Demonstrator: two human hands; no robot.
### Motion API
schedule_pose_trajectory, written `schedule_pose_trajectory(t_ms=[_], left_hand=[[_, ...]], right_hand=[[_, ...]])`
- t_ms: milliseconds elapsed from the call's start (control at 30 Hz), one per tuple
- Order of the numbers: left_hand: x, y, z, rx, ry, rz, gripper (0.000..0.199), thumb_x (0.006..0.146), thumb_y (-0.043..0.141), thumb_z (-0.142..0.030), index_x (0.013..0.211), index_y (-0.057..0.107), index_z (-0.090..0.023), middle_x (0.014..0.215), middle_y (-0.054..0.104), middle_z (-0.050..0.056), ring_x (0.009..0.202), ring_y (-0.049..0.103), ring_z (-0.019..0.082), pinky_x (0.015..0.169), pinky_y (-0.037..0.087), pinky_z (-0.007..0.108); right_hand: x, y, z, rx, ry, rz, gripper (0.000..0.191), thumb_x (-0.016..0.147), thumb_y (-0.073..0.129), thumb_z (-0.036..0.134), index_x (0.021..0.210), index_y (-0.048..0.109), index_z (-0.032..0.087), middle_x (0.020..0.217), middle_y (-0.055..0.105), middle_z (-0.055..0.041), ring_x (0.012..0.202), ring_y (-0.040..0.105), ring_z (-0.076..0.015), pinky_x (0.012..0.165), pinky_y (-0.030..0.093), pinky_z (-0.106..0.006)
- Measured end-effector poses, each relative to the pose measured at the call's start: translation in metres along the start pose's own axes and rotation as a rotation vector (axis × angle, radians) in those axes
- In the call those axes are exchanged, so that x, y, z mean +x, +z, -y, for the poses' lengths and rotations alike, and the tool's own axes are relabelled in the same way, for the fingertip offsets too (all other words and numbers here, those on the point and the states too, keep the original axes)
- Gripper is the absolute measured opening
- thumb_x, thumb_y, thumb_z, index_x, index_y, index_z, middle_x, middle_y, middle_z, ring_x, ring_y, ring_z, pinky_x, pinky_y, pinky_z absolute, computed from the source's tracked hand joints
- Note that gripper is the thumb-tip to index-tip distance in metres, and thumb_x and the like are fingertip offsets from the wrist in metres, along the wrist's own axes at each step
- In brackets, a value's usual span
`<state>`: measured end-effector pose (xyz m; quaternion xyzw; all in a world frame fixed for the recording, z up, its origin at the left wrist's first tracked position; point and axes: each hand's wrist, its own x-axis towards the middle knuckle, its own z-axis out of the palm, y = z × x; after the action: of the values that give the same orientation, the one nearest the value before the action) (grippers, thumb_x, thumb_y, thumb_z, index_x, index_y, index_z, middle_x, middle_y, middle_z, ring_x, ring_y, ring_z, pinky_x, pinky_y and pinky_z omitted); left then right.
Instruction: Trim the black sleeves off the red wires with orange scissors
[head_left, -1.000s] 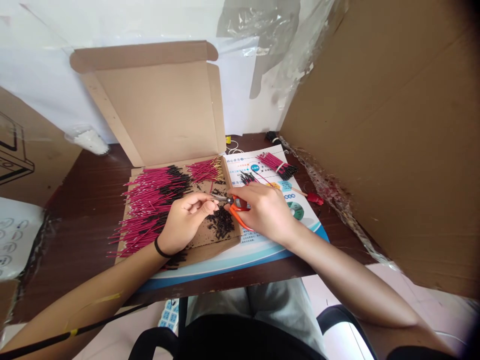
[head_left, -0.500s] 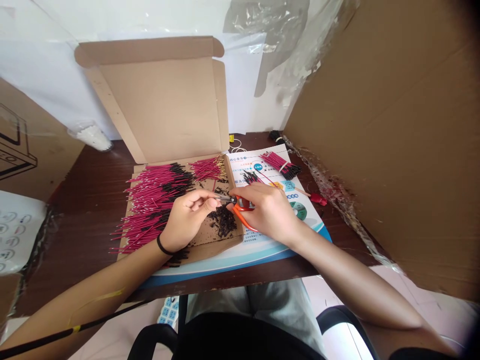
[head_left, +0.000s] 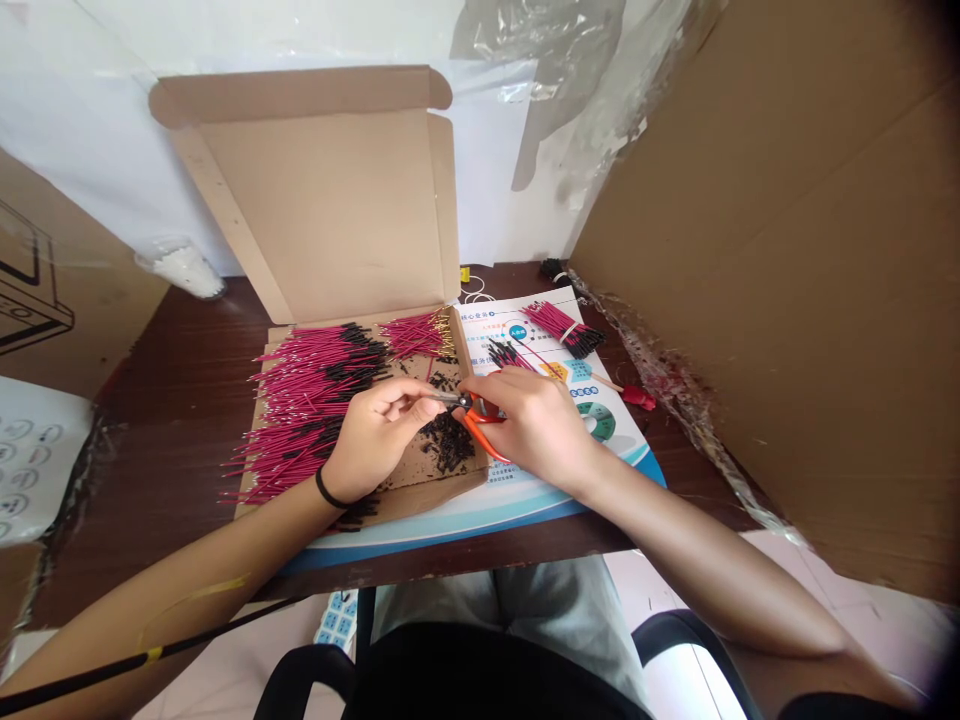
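Observation:
My right hand (head_left: 525, 415) is wrapped round orange-handled scissors (head_left: 484, 436), whose blades point left to the fingertips of my left hand (head_left: 382, 430). That left hand is closed in a pinch; what lies between its fingers is too small to make out. Below both hands lies an open cardboard box (head_left: 405, 478). Red wires with black ends (head_left: 300, 400) fill its left side, and a smaller pile of red wires with gold-coloured tips (head_left: 412, 335) is at its back. Small black scraps (head_left: 450, 445) are scattered in the box under the scissors.
A banded bundle of red and black wires (head_left: 564, 330) and a loose group (head_left: 510, 354) lie on a printed sheet (head_left: 525, 495). A red object (head_left: 637, 397) lies right of it. Cardboard (head_left: 780, 280) stands at the right; a clear cup (head_left: 187, 270) lies at the back left.
The scissors' orange handles have shifted slightly and look a little closer together. Both hands stay in nearly the same place.

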<state>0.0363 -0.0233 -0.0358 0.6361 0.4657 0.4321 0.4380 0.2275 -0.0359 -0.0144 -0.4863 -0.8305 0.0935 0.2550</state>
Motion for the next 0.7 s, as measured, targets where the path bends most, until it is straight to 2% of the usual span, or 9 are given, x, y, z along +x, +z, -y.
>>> schedule_pose_trajectory(t_ms=[533, 700], left_hand=[[-0.0020, 0.0008, 0.0007, 0.054, -0.013, -0.014, 0.024, 0.074, 0.068, -0.039, 0.078, 0.069, -0.015, 0.073, 0.071, 0.005, 0.066, 0.064, 0.015, 0.061, 0.051, 0.025], [-0.0031, 0.0008, 0.0007, 0.071, -0.031, -0.018, 0.024, 0.074, 0.069, -0.039, 0.075, 0.070, -0.015, 0.074, 0.072, 0.006, 0.067, 0.065, 0.015, 0.061, 0.051, 0.025]], right_hand=[[-0.0005, -0.0012, -0.0008, -0.071, -0.017, 0.070, 0.023, 0.088, 0.050, 0.028, 0.096, 0.068, 0.017, 0.079, 0.068, -0.0062, 0.074, 0.058, -0.0173, 0.063, 0.037, -0.028], [-0.0006, 0.0009, -0.0027, -0.112, 0.014, 0.090, 0.020, 0.086, 0.052, 0.027, 0.086, 0.069, 0.017, 0.071, 0.066, -0.0056, 0.068, 0.058, -0.0168, 0.058, 0.035, -0.028]])
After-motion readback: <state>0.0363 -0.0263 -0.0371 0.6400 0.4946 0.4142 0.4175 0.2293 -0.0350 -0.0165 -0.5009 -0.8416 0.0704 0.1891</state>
